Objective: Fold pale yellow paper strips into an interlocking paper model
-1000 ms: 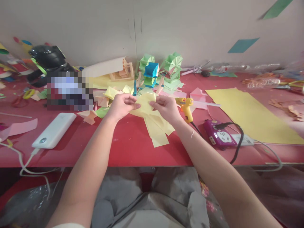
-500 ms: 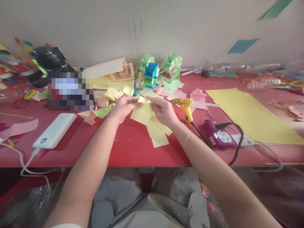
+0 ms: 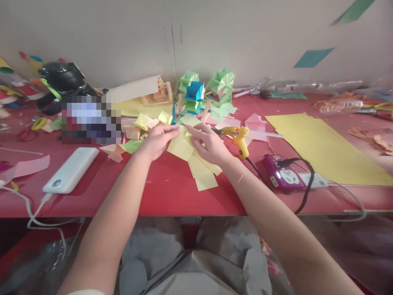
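Note:
Between my two hands is a small piece of pale yellow paper (image 3: 183, 132), partly hidden by the fingers. My left hand (image 3: 158, 142) pinches its left side, with the fingers pressed together. On the other side, my right hand (image 3: 210, 143) grips the paper between thumb and fingers, its index finger stretched along the top. Below them, several loose pale yellow paper strips (image 3: 205, 177) lie overlapping on the red table (image 3: 172, 192). Folded yellow paper pieces (image 3: 144, 121) sit just beyond my left hand.
A yellow glue gun (image 3: 241, 141) lies right of my right hand, its cord running to a purple power strip (image 3: 284, 174). A white power bank (image 3: 72, 170) is at left. Green and blue folded paper models (image 3: 195, 96) stand behind. Yellow sheets (image 3: 325, 151) lie at right.
My right hand's fingers have shifted slightly left over the yellow paper, and its lower fingers have spread. My left hand has hardly moved.

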Tool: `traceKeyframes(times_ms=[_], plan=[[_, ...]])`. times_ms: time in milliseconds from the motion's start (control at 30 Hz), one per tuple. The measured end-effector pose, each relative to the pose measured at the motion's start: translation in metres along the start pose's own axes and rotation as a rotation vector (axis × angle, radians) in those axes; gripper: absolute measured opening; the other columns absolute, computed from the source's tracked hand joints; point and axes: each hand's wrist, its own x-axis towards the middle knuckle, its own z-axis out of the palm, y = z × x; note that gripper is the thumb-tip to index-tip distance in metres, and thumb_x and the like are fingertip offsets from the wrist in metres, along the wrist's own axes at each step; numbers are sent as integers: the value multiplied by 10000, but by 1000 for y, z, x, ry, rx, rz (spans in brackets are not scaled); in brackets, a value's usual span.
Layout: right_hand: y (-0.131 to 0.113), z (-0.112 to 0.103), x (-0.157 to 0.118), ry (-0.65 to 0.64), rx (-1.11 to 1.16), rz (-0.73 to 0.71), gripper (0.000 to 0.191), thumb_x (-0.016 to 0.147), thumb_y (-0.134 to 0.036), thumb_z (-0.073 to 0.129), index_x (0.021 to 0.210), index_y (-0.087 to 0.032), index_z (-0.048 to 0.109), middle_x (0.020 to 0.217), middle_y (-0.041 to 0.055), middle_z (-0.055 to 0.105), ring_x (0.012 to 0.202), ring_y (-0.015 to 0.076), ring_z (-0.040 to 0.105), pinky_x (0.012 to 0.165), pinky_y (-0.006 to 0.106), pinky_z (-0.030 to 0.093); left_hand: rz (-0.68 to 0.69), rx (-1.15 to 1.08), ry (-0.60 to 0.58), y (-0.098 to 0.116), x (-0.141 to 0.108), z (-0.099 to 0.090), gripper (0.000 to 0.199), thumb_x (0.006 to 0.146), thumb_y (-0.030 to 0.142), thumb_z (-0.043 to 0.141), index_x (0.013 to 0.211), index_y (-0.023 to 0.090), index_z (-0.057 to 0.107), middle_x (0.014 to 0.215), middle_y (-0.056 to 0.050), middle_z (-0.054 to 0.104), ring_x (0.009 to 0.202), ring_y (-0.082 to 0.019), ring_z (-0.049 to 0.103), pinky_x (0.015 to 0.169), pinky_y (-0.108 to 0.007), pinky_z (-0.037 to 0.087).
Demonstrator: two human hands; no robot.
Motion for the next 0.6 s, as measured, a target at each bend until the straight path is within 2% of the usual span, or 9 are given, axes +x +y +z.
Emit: traceKeyframes(times_ms=[167, 300, 400, 500, 600], plan=[[-3, 1, -1, -22, -34, 2, 466, 1016, -353, 453, 1443, -212, 577, 1228, 137, 609, 960, 225, 631, 727, 354, 527, 6, 63, 50, -2, 2, -2, 339, 677, 298, 890, 965, 154, 783, 923, -86, 788, 963, -244, 737, 941, -392, 568], [1, 3, 0, -33, 57, -52, 448, 1016, -408, 499, 1435, -271, 581, 1276, 128, 576, 1028, 229, 624, 859, 389, 550, 53, 179, 16, -4, 3, -4, 379, 697, 385, 878, 1005, 178, 801, 1003, -94, 789, 1008, -256, 724, 956, -392, 548], [5, 5, 3, 33, 154, -101, 319, 992, -390, 568, 1265, -266, 674, 1253, 120, 589, 1136, 245, 607, 973, 426, 527, 70, 234, -22, -7, 4, -7, 391, 719, 430, 861, 1026, 193, 808, 1009, -96, 790, 997, -256, 724, 952, -397, 543], [4, 5, 4, 88, 212, -83, 192, 954, -411, 635, 1052, -252, 682, 1184, 103, 621, 1123, 244, 599, 917, 412, 542, 80, 252, -28, -11, 6, -9, 386, 726, 428, 857, 1031, 197, 808, 994, -94, 790, 1021, -264, 716, 959, -407, 534], [0, 3, 4, 73, 253, -64, 202, 948, -437, 640, 938, -235, 628, 1134, 95, 625, 1041, 220, 599, 864, 384, 544, 70, 267, -61, -12, 7, -9, 374, 738, 413, 851, 1036, 192, 808, 1004, -100, 787, 1034, -269, 708, 970, -415, 521]])
